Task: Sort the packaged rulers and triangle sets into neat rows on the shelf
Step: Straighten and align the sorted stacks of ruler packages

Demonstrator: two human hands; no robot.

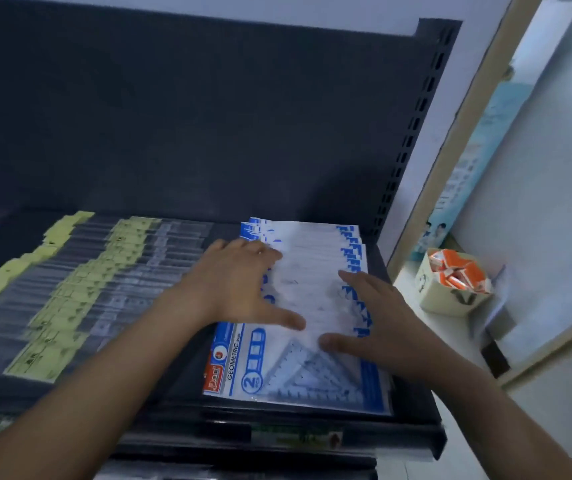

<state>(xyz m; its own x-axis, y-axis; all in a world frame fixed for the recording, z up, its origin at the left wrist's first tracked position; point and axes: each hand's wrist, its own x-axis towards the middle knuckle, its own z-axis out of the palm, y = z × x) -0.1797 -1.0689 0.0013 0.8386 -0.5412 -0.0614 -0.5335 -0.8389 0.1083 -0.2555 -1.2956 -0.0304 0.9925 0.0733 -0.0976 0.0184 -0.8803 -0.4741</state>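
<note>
A row of overlapping blue-and-white triangle set packages (312, 271) lies on the right part of the dark shelf (187, 382). The front package reads "GEOMETRIC". My left hand (239, 289) lies flat on the row's left side, fingers straight and thumb stretched across the packs. My right hand (378, 320) rests flat on the row's right side, thumb on the front package. To the left, packaged rulers (80, 292) with yellow-green labels lie in two overlapping rows running front to back.
The shelf's dark back panel (208, 116) rises behind the goods, with a perforated upright (412, 133) at the right. Right of the shelf, a small cardboard box (451, 289) of orange-and-white packets stands on a white ledge. Another shelf level shows below the front lip.
</note>
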